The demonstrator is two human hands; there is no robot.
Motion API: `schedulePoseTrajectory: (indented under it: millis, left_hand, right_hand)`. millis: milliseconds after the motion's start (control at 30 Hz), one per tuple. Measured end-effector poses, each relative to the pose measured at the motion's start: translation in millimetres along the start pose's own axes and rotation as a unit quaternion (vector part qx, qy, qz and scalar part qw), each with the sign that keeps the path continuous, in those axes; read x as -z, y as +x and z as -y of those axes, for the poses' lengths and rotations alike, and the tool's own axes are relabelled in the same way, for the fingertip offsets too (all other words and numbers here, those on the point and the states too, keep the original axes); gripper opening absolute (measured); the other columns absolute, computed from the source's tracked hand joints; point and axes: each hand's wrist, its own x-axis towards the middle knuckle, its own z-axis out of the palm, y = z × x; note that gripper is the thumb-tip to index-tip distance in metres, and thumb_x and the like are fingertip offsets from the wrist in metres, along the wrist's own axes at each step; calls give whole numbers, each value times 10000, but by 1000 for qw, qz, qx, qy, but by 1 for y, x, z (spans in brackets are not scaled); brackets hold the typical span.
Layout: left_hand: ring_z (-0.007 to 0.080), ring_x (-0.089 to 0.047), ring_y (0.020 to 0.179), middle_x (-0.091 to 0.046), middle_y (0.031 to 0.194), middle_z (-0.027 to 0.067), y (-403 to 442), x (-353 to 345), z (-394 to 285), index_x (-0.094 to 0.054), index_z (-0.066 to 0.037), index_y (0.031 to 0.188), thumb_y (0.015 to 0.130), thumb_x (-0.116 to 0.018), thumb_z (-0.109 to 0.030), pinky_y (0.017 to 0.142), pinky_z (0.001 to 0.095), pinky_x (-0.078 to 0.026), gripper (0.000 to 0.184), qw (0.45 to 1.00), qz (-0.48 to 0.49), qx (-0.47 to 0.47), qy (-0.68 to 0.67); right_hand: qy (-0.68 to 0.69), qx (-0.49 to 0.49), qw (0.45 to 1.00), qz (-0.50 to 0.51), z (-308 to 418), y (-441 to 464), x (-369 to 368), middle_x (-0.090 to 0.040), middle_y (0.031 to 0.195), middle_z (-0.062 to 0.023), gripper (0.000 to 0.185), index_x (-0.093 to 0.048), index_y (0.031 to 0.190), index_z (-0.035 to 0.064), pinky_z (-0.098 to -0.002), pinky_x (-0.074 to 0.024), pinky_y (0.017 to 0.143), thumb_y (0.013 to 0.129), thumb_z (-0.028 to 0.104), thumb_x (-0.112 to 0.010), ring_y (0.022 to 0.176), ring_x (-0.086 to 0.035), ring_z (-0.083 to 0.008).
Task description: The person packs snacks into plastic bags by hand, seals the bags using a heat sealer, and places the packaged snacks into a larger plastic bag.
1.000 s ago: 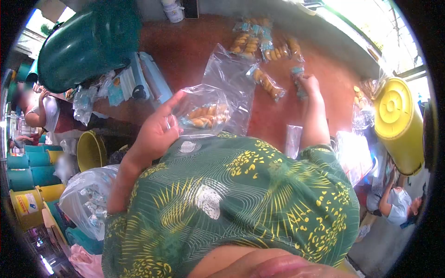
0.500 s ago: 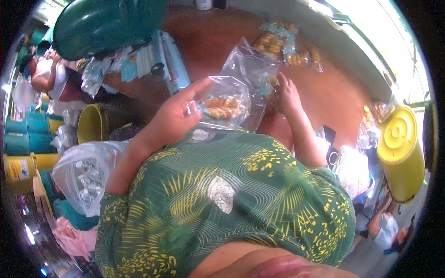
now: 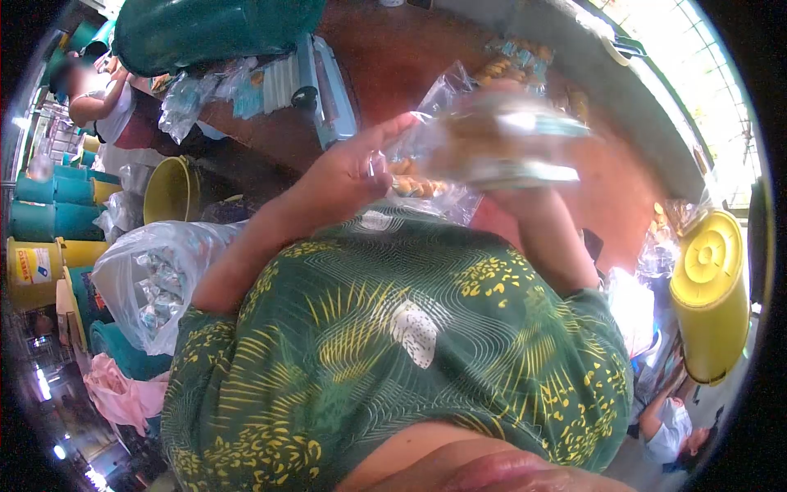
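Note:
My left hand [image 3: 361, 168] is closed on the edge of a clear plastic bag [image 3: 402, 148]. Golden-brown snack pieces in clear wrapping [image 3: 418, 185] show inside the lower part of this bag. In front of my chest, my right hand [image 3: 520, 197] grips a clear packet [image 3: 508, 143] with brownish contents and pale blue-white edges. Motion smears the packet, and most of my right fingers are hidden behind it. The packet overlaps the bag's right side in view; whether they touch, I cannot tell.
Snack packets [image 3: 525, 61] lie on the reddish-brown table [image 3: 623, 180]. A light-blue bar-shaped device [image 3: 334, 90] and a green tub [image 3: 217, 33] are at the far left. Around me stand a yellow lidded bucket [image 3: 707, 295], a bag of packets [image 3: 156, 279] and two other people.
My right hand has come up and inward from the packets by the second clear bag, now with a packet in it. My left hand keeps the bag, slightly higher and further right in view.

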Motion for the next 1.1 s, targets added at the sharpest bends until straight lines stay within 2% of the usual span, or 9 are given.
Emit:
schedulePoseTrajectory:
  millis: [67,100,200,333,467,633,733,867,1100]
  left_hand:
    - [161,-508,1289,-504,1454,120,3,-3,-4,-359,24,1493,877,-552,13,1093,291,-391,645,997,-10,-63,41]
    - [128,-604,1125,-551,1411,100,6,-2,0,-315,-50,1541,884,-499,45,963,288,-483,689,998,-40,-28,-29]
    - [153,-580,1198,-560,1398,110,11,13,10,-339,-42,1529,864,-486,40,1032,305,-450,686,990,-7,112,-90]
    - [173,-566,1226,-554,1410,135,40,5,-2,-387,3,1491,835,-479,58,1045,307,-440,665,993,-25,-17,117]
    - [186,-553,1247,-523,1441,138,81,3,13,-438,18,1451,847,-525,24,1063,318,-422,611,998,-55,5,-36]
    - [131,-632,948,-506,1445,123,76,25,59,-348,-52,1513,908,-614,-83,911,314,-510,662,986,-154,-52,-40]
    - [233,-682,1031,-560,1386,159,60,29,132,-425,-92,1475,838,-726,-245,891,371,-545,721,968,-206,89,108]
    - [320,-457,1347,-394,1510,190,55,15,197,-381,-81,1497,795,-777,-175,1138,436,-360,812,948,-127,-32,291]
    - [344,-508,1283,-546,1358,204,90,14,189,-453,-25,1435,771,-801,-318,1105,435,-381,805,962,12,-53,267]
  right_hand:
    - [-124,40,988,77,8,8,-17,-664,1156,-140,425,-611,1225,79,-421,-527,918,831,184,-731,1103,-645,-293]
    - [-161,24,980,111,12,13,-26,-669,1143,-144,359,-636,1191,84,-416,-532,907,853,187,-702,1088,-654,-293]
    - [-298,-45,927,222,1,29,-28,-684,1104,-148,251,-687,1107,96,-421,-538,883,874,180,-654,1048,-669,-309]
    - [-396,21,832,388,-39,41,-37,-690,1115,-155,249,-707,1106,105,-437,-522,914,891,206,-629,1059,-662,-316]
    - [-366,50,773,516,-136,56,-57,-678,1176,-167,317,-697,1162,100,-449,-490,969,894,263,-652,1112,-640,-316]
    - [-344,-172,789,479,-102,74,-29,-681,1204,-135,599,-658,1249,134,-397,-485,969,706,296,-854,1087,-648,-273]
    - [-306,-262,808,430,-123,67,-9,-693,1178,-130,636,-628,1283,101,-400,-497,958,728,313,-854,1067,-653,-269]
    - [-99,-287,897,321,-152,26,6,-703,1177,-75,517,-669,1237,108,-411,-512,945,757,215,-827,1026,-667,-239]
    - [131,-434,878,152,-169,-27,-3,-654,1253,-62,696,-576,1339,119,-369,-508,952,725,262,-871,1118,-610,-186]
